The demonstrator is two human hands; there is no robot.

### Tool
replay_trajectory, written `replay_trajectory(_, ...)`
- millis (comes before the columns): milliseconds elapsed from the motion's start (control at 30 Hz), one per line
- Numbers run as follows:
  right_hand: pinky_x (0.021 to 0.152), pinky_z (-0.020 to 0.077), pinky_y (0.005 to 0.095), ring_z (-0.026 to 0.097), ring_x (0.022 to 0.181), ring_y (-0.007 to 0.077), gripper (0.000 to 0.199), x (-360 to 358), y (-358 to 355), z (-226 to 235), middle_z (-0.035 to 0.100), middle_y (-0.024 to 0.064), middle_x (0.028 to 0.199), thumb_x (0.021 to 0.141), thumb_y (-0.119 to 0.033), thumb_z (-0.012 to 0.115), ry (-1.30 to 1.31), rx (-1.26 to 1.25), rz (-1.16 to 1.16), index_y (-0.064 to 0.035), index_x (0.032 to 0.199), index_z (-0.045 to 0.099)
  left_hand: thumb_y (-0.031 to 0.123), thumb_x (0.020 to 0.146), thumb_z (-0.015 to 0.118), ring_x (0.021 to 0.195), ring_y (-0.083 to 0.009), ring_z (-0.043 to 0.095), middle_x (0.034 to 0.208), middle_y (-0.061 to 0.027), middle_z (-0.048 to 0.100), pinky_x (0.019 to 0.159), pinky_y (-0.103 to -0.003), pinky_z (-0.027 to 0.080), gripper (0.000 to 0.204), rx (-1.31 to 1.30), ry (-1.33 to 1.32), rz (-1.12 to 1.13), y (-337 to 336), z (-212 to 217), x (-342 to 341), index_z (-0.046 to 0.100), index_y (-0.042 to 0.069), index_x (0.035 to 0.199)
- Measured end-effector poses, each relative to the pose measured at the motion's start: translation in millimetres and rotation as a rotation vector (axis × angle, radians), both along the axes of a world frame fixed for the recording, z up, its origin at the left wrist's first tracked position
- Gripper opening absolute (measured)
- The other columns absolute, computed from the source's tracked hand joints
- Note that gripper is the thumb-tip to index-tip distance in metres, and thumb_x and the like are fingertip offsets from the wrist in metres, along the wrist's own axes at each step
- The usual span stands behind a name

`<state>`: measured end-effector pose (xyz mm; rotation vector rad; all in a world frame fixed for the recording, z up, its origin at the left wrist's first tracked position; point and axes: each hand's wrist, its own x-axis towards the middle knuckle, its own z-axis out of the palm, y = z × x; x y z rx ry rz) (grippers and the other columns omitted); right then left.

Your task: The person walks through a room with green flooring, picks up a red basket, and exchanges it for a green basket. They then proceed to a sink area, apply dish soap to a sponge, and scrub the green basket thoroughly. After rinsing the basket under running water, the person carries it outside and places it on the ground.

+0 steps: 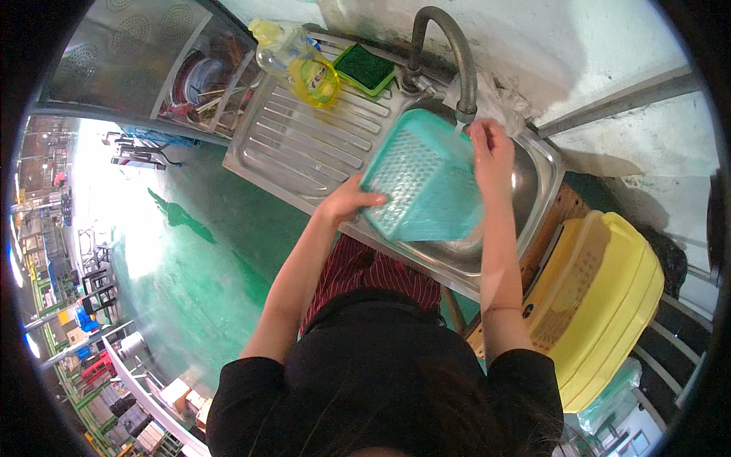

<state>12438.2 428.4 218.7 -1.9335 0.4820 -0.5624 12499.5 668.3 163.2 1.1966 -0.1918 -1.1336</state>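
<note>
Over the sink basin (524, 221) a teal plastic basket with small holes (415, 183) is held tilted. My left hand (352, 199) grips its left rim, thumb lying on the inner face. Just below the mouth of the curved faucet (449, 46), my right hand (493, 152) has its fingers curled in beside the basket's upper right corner. What those fingers hold, if anything, is hidden. The water stream, if it runs, is hard to make out.
Left of the basin, the ribbed drainboard (304, 137) carries a yellow dish soap bottle (304, 68) and a green scouring pad (365, 68) in a tray. A dish cabinet (198, 84) stands at left. Yellow plastic tubs (609, 305) are to the right.
</note>
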Motion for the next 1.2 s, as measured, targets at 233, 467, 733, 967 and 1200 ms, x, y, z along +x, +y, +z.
replay_trajectory(233, 0.094, 0.0258, 0.0317, 0.038, 0.110, 0.0204, 0.062, -97, -59, -7, 0.039, 0.0120, 0.122, 0.083, -0.050, 0.036, 0.171, 0.661, -0.004, -0.0027, 0.123, 0.034, 0.025, 0.069, 0.061, 0.072, -0.0268, 0.058, 0.075, -0.0132, 0.060, 0.065, -0.037, 0.045, 0.027, 0.260, -1.261, -0.792, -89, 68, -27, 0.060, 0.003, 0.084)
replay_trajectory(467, 0.092, 0.0296, 0.0338, 0.037, 0.111, 0.0243, 0.060, -145, -36, -27, 0.036, 0.0159, 0.122, 0.075, -0.030, 0.052, 0.613, 0.598, -0.100, 0.0034, 0.121, 0.031, 0.026, 0.071, 0.056, 0.085, -0.0267, 0.053, 0.085, -0.0058, 0.058, 0.071, -0.038, 0.042, 0.022, 0.139, -1.523, -0.985, -87, 51, -68, 0.057, 0.009, 0.085)
replay_trajectory(733, 0.073, 0.0420, 0.0335, 0.057, 0.081, 0.0265, 0.028, -157, -21, -42, 0.058, 0.0173, 0.087, 0.070, -0.003, 0.048, 0.497, 0.013, -0.469, 0.0039, 0.097, 0.052, 0.014, 0.075, 0.054, 0.091, -0.0233, 0.050, 0.091, -0.0072, 0.057, 0.083, -0.035, 0.037, 0.020, -0.286, -1.161, -0.288, -87, 56, -4, 0.058, 0.006, 0.093)
replay_trajectory(967, 0.072, 0.0421, 0.0304, 0.056, 0.081, 0.0221, 0.027, -156, 3, -70, 0.059, 0.0141, 0.088, 0.071, -0.001, 0.050, 0.283, -0.015, -0.560, 0.0045, 0.097, 0.052, 0.021, 0.079, 0.053, 0.054, -0.0118, 0.052, 0.063, -0.0047, 0.053, 0.048, -0.024, 0.042, 0.021, 0.106, -0.325, 0.311, -132, -59, 76, 0.055, 0.000, 0.082)
replay_trajectory(1200, 0.072, 0.0426, 0.0304, 0.055, 0.079, 0.0179, 0.023, -132, 49, -145, 0.058, 0.0094, 0.089, 0.074, -0.002, 0.053, 0.024, 0.688, -0.584, 0.0038, 0.096, 0.053, 0.039, 0.078, 0.055, 0.051, -0.0126, 0.050, 0.060, -0.0050, 0.050, 0.045, -0.025, 0.038, 0.039, 0.064, -0.434, 0.446, -171, -42, 85, 0.051, 0.001, 0.080)
